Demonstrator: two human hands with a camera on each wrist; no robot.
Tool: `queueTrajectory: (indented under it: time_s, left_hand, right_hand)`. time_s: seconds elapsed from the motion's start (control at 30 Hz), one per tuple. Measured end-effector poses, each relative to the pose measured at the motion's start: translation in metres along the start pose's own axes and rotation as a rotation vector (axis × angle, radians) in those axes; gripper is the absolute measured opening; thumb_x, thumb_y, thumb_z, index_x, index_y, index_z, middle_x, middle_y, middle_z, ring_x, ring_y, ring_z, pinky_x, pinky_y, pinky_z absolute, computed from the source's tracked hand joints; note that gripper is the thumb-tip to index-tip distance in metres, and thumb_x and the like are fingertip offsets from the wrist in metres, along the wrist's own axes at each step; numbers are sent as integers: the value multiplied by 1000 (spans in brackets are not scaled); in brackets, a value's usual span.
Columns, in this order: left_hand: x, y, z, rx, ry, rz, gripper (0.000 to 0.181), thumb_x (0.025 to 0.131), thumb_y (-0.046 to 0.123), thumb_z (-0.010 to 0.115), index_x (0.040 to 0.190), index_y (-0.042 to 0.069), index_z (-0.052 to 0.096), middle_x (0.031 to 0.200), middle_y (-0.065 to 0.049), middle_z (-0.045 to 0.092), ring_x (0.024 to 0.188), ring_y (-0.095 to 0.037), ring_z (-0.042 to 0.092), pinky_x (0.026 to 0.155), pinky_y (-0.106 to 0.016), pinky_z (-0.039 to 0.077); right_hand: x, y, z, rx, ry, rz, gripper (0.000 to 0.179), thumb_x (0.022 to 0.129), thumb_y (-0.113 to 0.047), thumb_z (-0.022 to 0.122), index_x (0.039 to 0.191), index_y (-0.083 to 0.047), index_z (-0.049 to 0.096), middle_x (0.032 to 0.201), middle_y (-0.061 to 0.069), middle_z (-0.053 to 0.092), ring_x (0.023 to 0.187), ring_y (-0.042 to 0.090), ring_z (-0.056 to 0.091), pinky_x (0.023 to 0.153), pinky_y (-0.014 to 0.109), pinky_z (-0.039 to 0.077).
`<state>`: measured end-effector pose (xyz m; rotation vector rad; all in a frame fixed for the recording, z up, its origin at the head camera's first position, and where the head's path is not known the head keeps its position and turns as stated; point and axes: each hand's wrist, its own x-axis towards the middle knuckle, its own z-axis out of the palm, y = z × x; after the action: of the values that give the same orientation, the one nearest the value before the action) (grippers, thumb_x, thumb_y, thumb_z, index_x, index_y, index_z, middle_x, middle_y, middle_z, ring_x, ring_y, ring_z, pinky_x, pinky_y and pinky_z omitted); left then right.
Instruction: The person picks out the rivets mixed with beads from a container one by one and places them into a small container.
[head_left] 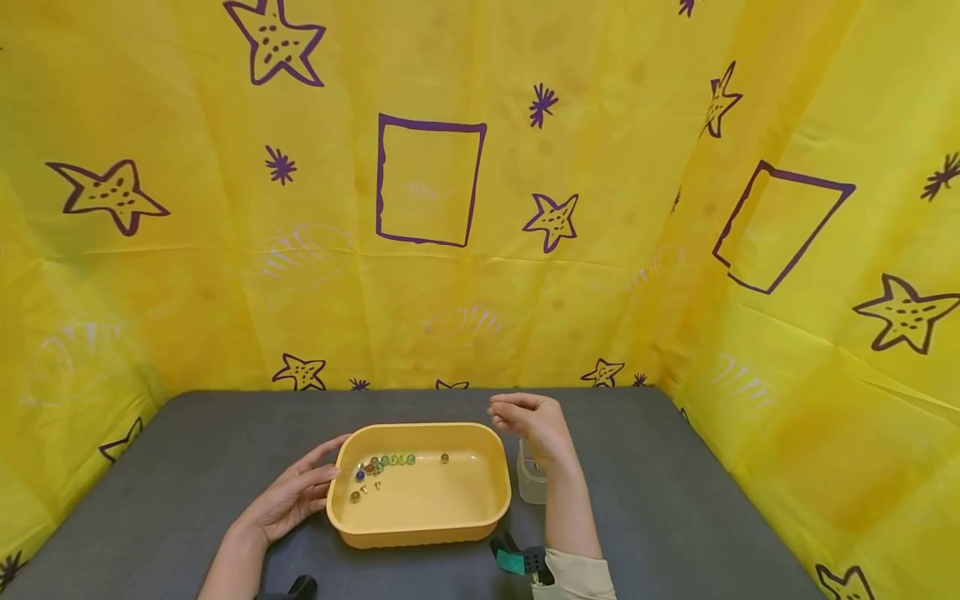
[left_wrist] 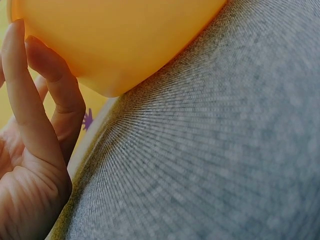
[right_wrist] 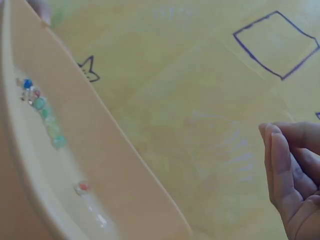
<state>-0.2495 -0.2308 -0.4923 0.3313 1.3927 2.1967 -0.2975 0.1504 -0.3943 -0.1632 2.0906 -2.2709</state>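
Note:
A yellow tub (head_left: pixel 420 533) stands on the dark table. Along the inside of its far wall, toward the left, runs a row of glass marbles (head_left: pixel 393 460), with a blue marble (head_left: pixel 360 476) nearby. One brown marble (head_left: pixel 445 458) lies apart, farther right. Small gold-coloured pointed pieces (head_left: pixel 378 485) lie at the left end. My left hand (head_left: pixel 288 496) touches the tub's left end, its fingers fairly straight against the outer wall. Raised beyond the tub's far right corner, my right hand (head_left: pixel 534 423) has thumb and fingertips together; nothing shows between them.
A small clear plastic container (head_left: pixel 532 483) stands right of the tub, partly hidden by the right forearm; its contents are hard to make out. Yellow cloth (head_left: pixel 420 317) with purple drawings hangs behind and along both sides of the grey-black tabletop (head_left: pixel 645 500).

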Motion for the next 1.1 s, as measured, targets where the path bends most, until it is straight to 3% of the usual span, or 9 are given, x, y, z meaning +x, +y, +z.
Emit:
queueTrajectory:
  time_s: [0.27,0.57,0.87,1.1]
  left_hand:
    - [-1,0,1,13,13,-2,42,106,11,42,133,42,49,129,1,64,111,-13,69,88,-25,61]
    - [-1,0,0,-12,-21,11,44,107,9,40,134,42,49,130,-1,64,111,-14,69,88,-23,60]
    - [0,0,2,52,54,-14,42,106,14,43,136,44,46,130,7,61,114,-13,68,91,-26,60]
    - [-1,0,1,40,34,1,43,107,13,42,138,43,46,131,5,62,114,-13,68,91,-26,60]
  right_hand:
    - [-4,-3,-24,34,14,16,36,88,0,71,119,17,62,78,-1,75,73,10,73,72,21,62]
    - [-8,-1,-51,23,65,39,37,89,1,68,120,19,60,77,-2,75,73,8,72,71,19,61]
    - [-7,8,-70,-35,88,97,36,90,3,67,120,19,60,77,-1,74,75,10,73,71,18,61]
    - [-7,15,-79,-45,66,109,38,90,4,65,121,24,56,77,0,73,71,6,71,69,17,61]
